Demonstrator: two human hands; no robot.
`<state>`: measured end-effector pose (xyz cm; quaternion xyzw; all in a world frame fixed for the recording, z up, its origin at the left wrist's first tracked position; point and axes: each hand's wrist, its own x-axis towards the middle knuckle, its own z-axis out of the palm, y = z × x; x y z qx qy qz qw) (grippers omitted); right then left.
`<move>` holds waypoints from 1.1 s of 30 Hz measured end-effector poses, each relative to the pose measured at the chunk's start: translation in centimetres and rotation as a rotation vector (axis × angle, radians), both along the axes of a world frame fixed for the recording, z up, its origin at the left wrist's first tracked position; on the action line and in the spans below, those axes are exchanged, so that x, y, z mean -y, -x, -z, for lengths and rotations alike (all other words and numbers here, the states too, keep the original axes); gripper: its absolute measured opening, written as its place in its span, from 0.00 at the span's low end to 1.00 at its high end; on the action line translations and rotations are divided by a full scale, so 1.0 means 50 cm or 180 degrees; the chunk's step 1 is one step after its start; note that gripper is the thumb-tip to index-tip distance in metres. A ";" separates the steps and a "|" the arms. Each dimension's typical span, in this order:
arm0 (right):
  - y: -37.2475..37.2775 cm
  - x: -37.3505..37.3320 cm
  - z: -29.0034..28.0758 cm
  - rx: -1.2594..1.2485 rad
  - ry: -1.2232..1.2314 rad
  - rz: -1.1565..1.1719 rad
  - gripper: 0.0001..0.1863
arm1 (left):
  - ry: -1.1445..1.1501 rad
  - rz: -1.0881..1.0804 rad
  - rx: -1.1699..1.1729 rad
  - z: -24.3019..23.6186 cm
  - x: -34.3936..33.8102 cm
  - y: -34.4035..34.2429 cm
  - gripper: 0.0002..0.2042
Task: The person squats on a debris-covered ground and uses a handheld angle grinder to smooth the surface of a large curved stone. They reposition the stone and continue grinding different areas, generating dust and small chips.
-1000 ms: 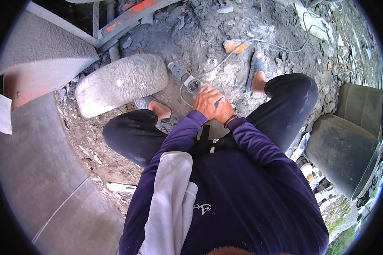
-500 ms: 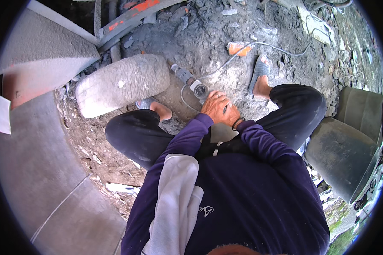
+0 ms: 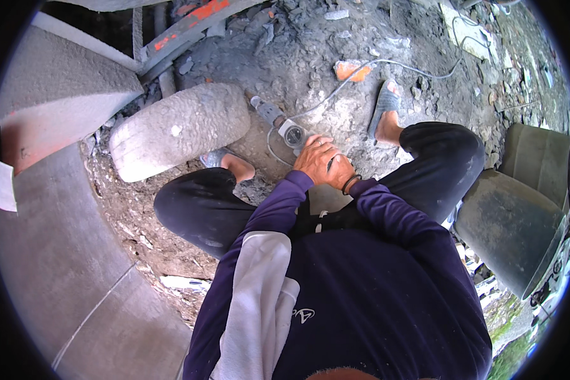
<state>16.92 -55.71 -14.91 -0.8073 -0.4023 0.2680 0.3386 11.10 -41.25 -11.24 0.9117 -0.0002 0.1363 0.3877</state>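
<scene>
A grey corded power tool [image 3: 272, 116] lies at a slant on the dirt between my feet, its narrow nose pointing away and to the left. Nearer me, its round ringed part [image 3: 294, 135] ends just before my fingers. My left hand [image 3: 315, 159] is closed over the rear of the tool. Against it, and partly underneath, presses my right hand [image 3: 339, 173], with a dark band at the wrist. The right fingers are closed, but what they grip is hidden. From the tool a grey cable [image 3: 386, 61] loops off to the far right.
To the left of the tool sits a large rounded pale block [image 3: 183, 126]. Grey slabs [image 3: 69, 253] curve along the left side. An orange-faced brick piece [image 3: 353, 70] and rubble lie ahead. Dark curved containers [image 3: 510, 221] stand at the right. Slippers [image 3: 384, 107] cover my feet.
The view has tilted slightly, and my hands and the tool appear a touch further left. The hold looks the same.
</scene>
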 end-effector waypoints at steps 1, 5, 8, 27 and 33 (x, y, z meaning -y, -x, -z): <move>-0.001 0.000 0.001 -0.0033 -0.0089 -0.0025 0.16 | -0.0040 0.0012 -0.0005 0.002 -0.002 0.003 0.10; -0.003 -0.012 -0.021 0.0033 -0.0430 0.0065 0.16 | -0.0154 0.0052 0.0050 0.015 -0.002 0.004 0.10; -0.008 -0.016 -0.020 0.0082 -0.0530 -0.0068 0.15 | -0.0134 -0.0026 0.0032 0.020 -0.003 0.008 0.11; -0.504 -0.527 -0.288 -0.0702 0.0908 -0.0438 0.22 | 0.0455 -0.2306 0.1263 -0.178 -0.428 -0.424 0.15; -0.463 -0.484 -0.350 0.0200 0.1186 -0.0799 0.19 | 0.0725 -0.2266 0.0831 -0.167 -0.357 -0.385 0.15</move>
